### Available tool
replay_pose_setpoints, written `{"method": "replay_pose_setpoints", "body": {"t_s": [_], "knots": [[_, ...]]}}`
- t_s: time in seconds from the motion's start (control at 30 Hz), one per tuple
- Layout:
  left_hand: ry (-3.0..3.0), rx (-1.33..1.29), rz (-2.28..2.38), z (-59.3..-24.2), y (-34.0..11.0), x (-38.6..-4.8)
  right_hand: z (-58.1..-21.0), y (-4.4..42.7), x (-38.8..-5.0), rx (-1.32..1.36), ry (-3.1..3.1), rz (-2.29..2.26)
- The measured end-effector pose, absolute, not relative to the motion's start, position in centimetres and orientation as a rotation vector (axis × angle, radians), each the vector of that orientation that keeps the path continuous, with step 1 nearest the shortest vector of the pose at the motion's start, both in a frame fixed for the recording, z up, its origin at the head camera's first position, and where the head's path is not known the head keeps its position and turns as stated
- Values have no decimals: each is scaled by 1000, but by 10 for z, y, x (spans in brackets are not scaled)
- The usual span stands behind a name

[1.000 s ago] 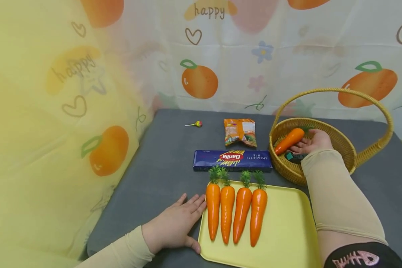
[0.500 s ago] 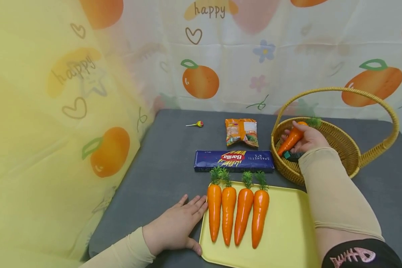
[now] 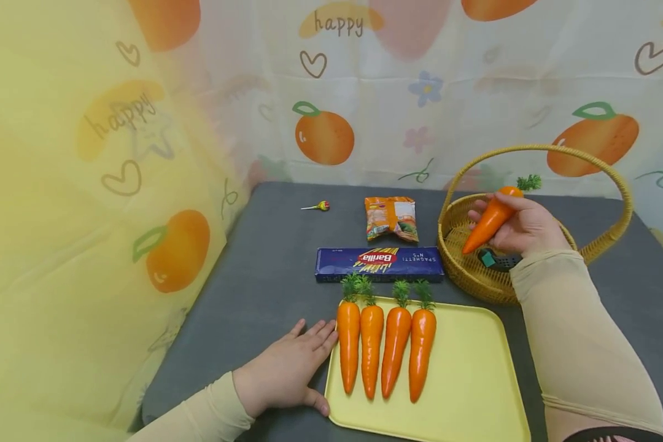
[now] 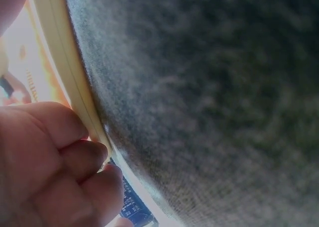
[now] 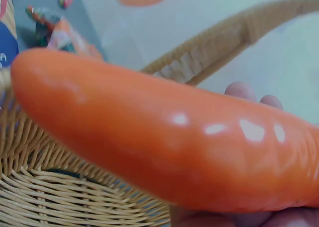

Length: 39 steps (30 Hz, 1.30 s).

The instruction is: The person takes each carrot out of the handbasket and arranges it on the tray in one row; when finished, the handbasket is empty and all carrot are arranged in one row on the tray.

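Observation:
My right hand (image 3: 533,228) grips an orange carrot (image 3: 492,222) with a green leafy top, tip pointing down and left, above the wicker basket (image 3: 469,279). In the right wrist view the carrot (image 5: 164,137) fills the middle, with fingertips (image 5: 240,90) showing behind it. The left hand (image 3: 287,374) lies with extended fingers against the left edge of a yellow tray (image 3: 475,368). Its fingers (image 4: 84,157) touch the tray rim (image 4: 75,72) in the left wrist view. Several carrots (image 3: 371,350) lie side by side on the tray's left half, tops toward the back.
Behind the tray lies a blue spaghetti box (image 3: 379,264), close to the basket. An orange snack packet (image 3: 390,219) and a lollipop (image 3: 323,205) are farther back on the grey table (image 3: 243,294). The basket's tall handle (image 3: 536,149) arches over its opening.
The right hand has closed round the carrot in the basket and raised it up and slightly right. The left hand stays at the tray's edge.

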<state>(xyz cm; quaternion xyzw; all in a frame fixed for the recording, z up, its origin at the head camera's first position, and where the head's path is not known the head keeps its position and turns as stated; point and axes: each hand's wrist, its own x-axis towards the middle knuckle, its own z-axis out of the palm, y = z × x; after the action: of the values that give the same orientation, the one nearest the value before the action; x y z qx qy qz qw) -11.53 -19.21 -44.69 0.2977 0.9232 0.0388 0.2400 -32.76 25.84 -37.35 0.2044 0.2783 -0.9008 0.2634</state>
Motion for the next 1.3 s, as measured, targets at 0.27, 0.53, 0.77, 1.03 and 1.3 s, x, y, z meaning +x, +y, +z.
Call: {"method": "replay_pose_setpoints", "body": {"t_s": [0.27, 0.53, 0.77, 1.03, 1.3], "knots": [[2538, 825, 117, -449, -193, -116, -362, 262, -274, 194, 762, -2495], [2547, 827, 114, -449, -193, -116, -369, 252, -217, -159, 768, -2454], [2558, 840, 109, -448, -191, -116, -402, 240, -176, -236, 970, -2317], [2567, 840, 82, -448, -191, -116, -446, 230, -145, 14, 1041, -2192], [2559, 836, 83, -446, -190, -115, -462, 221, -132, 201, 1096, -2113]]}}
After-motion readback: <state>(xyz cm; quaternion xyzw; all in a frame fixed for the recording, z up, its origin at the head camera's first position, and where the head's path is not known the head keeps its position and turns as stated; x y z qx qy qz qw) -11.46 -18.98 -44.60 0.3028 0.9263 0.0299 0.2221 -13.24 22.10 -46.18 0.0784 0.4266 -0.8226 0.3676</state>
